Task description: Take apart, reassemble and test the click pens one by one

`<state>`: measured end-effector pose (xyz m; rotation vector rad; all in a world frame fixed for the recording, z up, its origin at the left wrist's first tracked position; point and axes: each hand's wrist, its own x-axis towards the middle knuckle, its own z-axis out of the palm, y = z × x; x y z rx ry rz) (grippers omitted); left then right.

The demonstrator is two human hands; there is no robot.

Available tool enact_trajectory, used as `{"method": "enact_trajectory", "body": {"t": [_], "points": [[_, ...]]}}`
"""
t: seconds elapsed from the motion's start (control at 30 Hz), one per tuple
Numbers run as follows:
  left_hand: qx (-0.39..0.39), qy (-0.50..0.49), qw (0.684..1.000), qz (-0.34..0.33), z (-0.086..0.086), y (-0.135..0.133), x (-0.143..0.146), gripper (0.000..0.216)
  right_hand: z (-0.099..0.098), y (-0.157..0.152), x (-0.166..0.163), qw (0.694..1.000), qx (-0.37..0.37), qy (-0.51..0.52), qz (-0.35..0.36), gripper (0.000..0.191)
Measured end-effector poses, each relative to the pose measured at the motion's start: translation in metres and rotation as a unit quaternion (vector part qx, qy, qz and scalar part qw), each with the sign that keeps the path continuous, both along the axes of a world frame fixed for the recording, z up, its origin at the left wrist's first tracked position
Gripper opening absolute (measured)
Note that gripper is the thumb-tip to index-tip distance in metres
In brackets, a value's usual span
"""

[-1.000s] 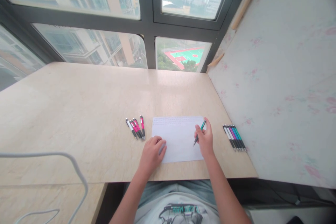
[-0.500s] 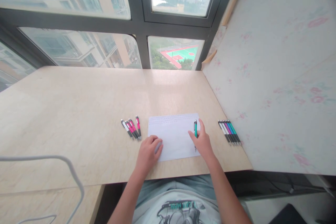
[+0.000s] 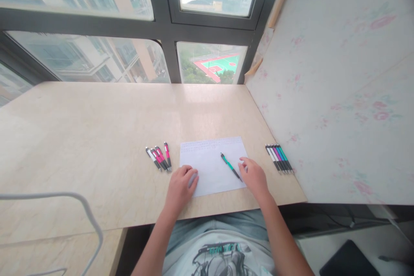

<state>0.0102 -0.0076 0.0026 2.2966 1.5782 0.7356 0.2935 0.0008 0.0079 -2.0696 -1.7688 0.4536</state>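
A white sheet of paper [image 3: 207, 172] with lines of handwriting along its top lies on the table in front of me. Slanting across its right half is a green pen [image 3: 229, 165] with a black grip, its lower end pointing toward me. My right hand [image 3: 254, 176] is at the sheet's right edge, beside the pen, thumb and fingers bent but apart, seemingly holding nothing. Over the lower left corner of the paper rests my left hand [image 3: 183, 185], fingers loosely bent and thumb spread away from them, with nothing visible in it.
Several pink and white pens [image 3: 159, 158] lie fanned out left of the paper. To the right, a neat row of white, purple, blue and green pens [image 3: 278, 158] lies by the papered wall [image 3: 330, 95]. A grey cable [image 3: 80, 198] loops at lower left. Windows [image 3: 211, 62] stand behind the table.
My right hand has let go of the green pen and shifted right and down. The pen, upright in view before, now lies slanted on the paper. My left hand stays in place.
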Motion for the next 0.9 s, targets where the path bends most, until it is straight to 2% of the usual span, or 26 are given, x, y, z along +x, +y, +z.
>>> {"method": "enact_trajectory", "body": {"t": [0.23,0.57,0.7,0.9], "points": [[0.003,-0.006,1.000,0.000,0.002,0.000,0.000,0.016,-0.004,-0.005,0.009,0.999,0.001,0.044,0.021,0.023],[0.006,0.000,1.000,-0.006,0.000,0.002,-0.001,0.016,0.004,-0.010,-0.007,0.998,-0.014,0.028,0.048,0.016],[0.015,-0.002,1.000,-0.006,-0.001,0.003,-0.001,0.015,0.005,-0.009,0.016,1.000,0.002,0.005,-0.002,0.017],[0.013,-0.008,1.000,-0.003,-0.001,0.003,-0.001,0.015,0.007,-0.013,0.074,0.981,0.017,-0.108,-0.158,0.017]]}}
